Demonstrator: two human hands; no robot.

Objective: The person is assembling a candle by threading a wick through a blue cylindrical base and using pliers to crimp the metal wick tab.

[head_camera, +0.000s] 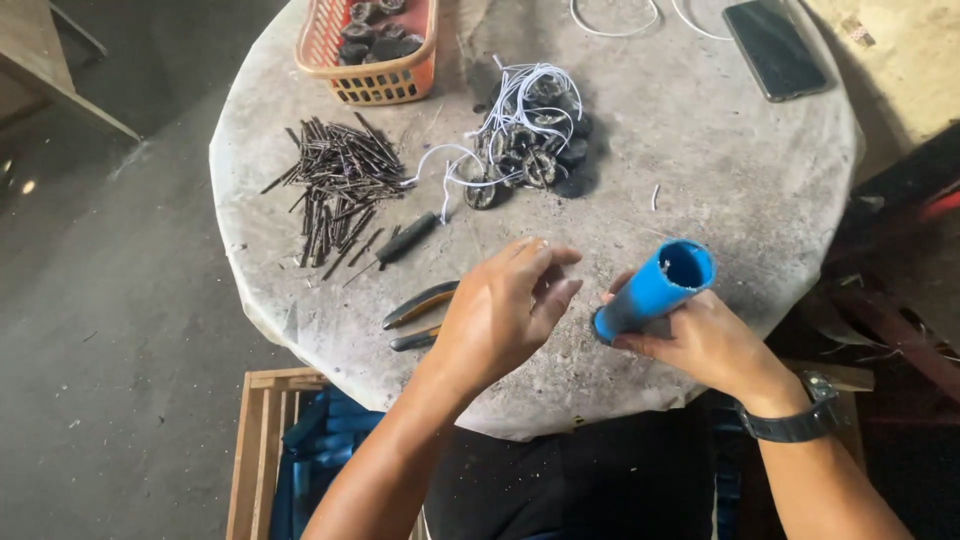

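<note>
Above the near edge of the round grey bench [700, 170], right hand [705, 345] with its grip closed around a blue tube [652, 290]. Tube tilted, open end up and away from the body, lower end tucked in the fingers. Dark inside the open end, nothing seen in it, so judged empty for now. Black watch [795, 425] on that wrist.

Just left of that grip, left hand [500, 315] with fingertips drawn close together, near the tube's lower end but apart from it. Cannot tell whether something small sits between those fingertips.

Left of the left hand, flat on the bench, two pliers [420, 304], one with yellow on the handle. A bit farther off, a dark hand tool with a thin point [400, 243]. Beyond that, a heap of thin dark sticks [335, 185]. Straight ahead of both hands, a pile of dark round pieces with white strings [530, 140]. At the far left edge, an orange basket [375, 85] with more dark round pieces inside. At the far right, a black phone [775, 45].

Below the left arm, on the floor, a wooden crate [262, 450] with more blue tubes [325, 430] in it.

Judged early on: only one tube in hand, piles of sticks and round pieces large and untouched.
</note>
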